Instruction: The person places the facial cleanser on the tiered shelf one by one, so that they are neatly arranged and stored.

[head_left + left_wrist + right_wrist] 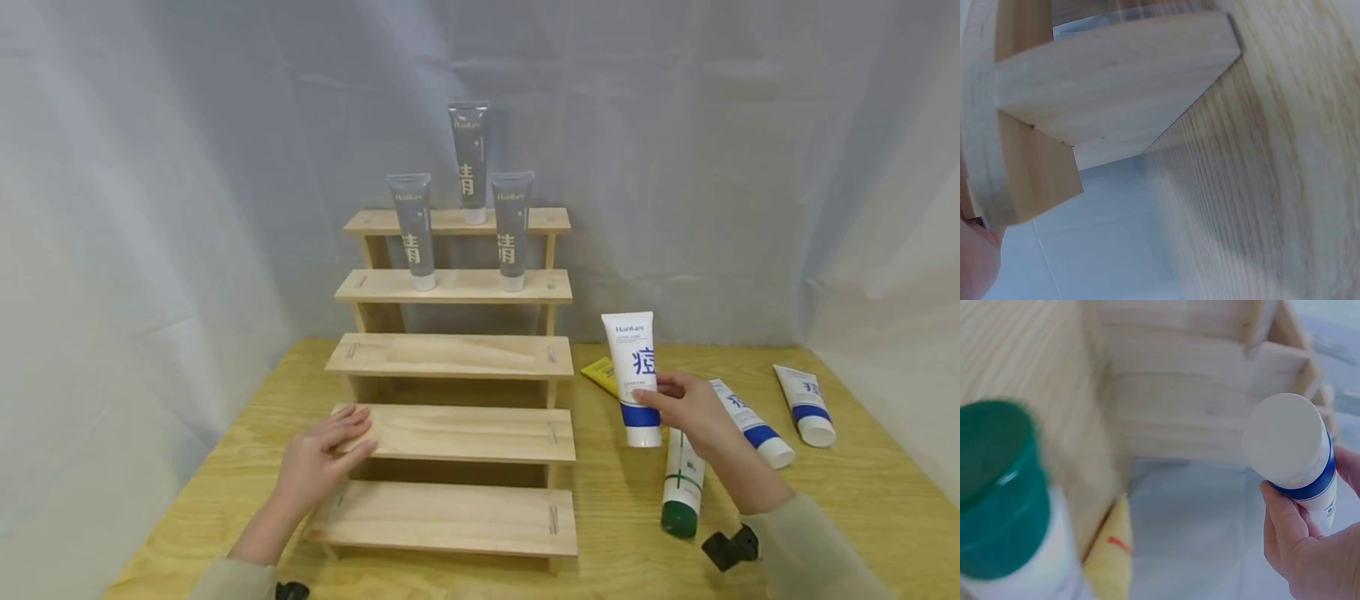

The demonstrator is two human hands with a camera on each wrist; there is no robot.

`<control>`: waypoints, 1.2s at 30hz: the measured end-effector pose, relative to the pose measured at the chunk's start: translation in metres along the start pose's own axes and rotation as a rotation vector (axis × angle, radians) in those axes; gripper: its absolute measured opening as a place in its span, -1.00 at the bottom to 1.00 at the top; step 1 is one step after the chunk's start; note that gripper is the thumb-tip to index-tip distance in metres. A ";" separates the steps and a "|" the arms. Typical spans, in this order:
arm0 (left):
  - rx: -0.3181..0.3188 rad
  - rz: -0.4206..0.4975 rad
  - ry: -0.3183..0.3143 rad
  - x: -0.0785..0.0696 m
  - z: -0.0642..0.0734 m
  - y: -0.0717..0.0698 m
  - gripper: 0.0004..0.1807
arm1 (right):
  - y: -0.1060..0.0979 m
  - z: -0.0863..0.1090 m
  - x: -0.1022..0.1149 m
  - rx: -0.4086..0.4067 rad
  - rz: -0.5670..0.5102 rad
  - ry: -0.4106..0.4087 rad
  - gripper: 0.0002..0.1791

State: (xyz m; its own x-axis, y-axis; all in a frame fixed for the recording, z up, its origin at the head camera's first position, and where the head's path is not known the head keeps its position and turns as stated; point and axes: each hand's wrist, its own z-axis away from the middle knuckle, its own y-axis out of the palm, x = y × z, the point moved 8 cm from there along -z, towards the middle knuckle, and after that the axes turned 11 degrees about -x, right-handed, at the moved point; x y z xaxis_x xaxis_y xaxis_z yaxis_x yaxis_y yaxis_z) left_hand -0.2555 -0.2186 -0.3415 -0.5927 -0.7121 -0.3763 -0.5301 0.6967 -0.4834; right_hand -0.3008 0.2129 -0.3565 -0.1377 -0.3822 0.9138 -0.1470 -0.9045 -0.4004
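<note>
My right hand (693, 408) grips a white tube with a blue band (628, 358), upright and cap down, above the table right of a stepped wooden rack (450, 358). In the right wrist view the tube's white cap (1285, 434) faces the camera, fingers around its side. My left hand (324, 454) rests on the left end of the rack's second step from the bottom, fingers extended. Only a bit of that hand (977, 259) shows in the left wrist view, by the wood. One grey tube (470, 162) stands on the top step, and two more grey tubes (512, 229) stand one step lower.
A white tube with a green cap (682, 487) lies right of the rack. Behind the held tube lies a yellow tube (598, 375), partly hidden. Two blue-banded white tubes (806, 404) lie farther right on the wooden table (862, 517). Pale sheeting (675, 167) hangs behind.
</note>
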 end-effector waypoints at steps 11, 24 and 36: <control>-0.016 0.008 0.016 -0.001 -0.002 -0.003 -0.67 | 0.007 0.018 0.041 -0.020 -0.088 -0.122 -0.25; -0.005 0.004 0.008 0.002 0.000 -0.005 -0.66 | 0.050 0.028 0.090 0.010 -0.248 -0.229 -0.45; -0.001 -0.011 0.004 0.002 0.001 -0.006 -0.66 | 0.098 0.029 0.138 0.031 -0.384 -0.266 -0.52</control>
State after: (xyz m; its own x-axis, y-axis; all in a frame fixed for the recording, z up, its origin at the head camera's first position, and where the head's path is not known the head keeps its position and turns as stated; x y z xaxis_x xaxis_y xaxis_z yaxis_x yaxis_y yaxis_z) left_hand -0.2529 -0.2244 -0.3400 -0.5889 -0.7197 -0.3678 -0.5377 0.6886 -0.4865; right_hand -0.3061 0.0655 -0.2675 0.1777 -0.0506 0.9828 -0.1083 -0.9936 -0.0316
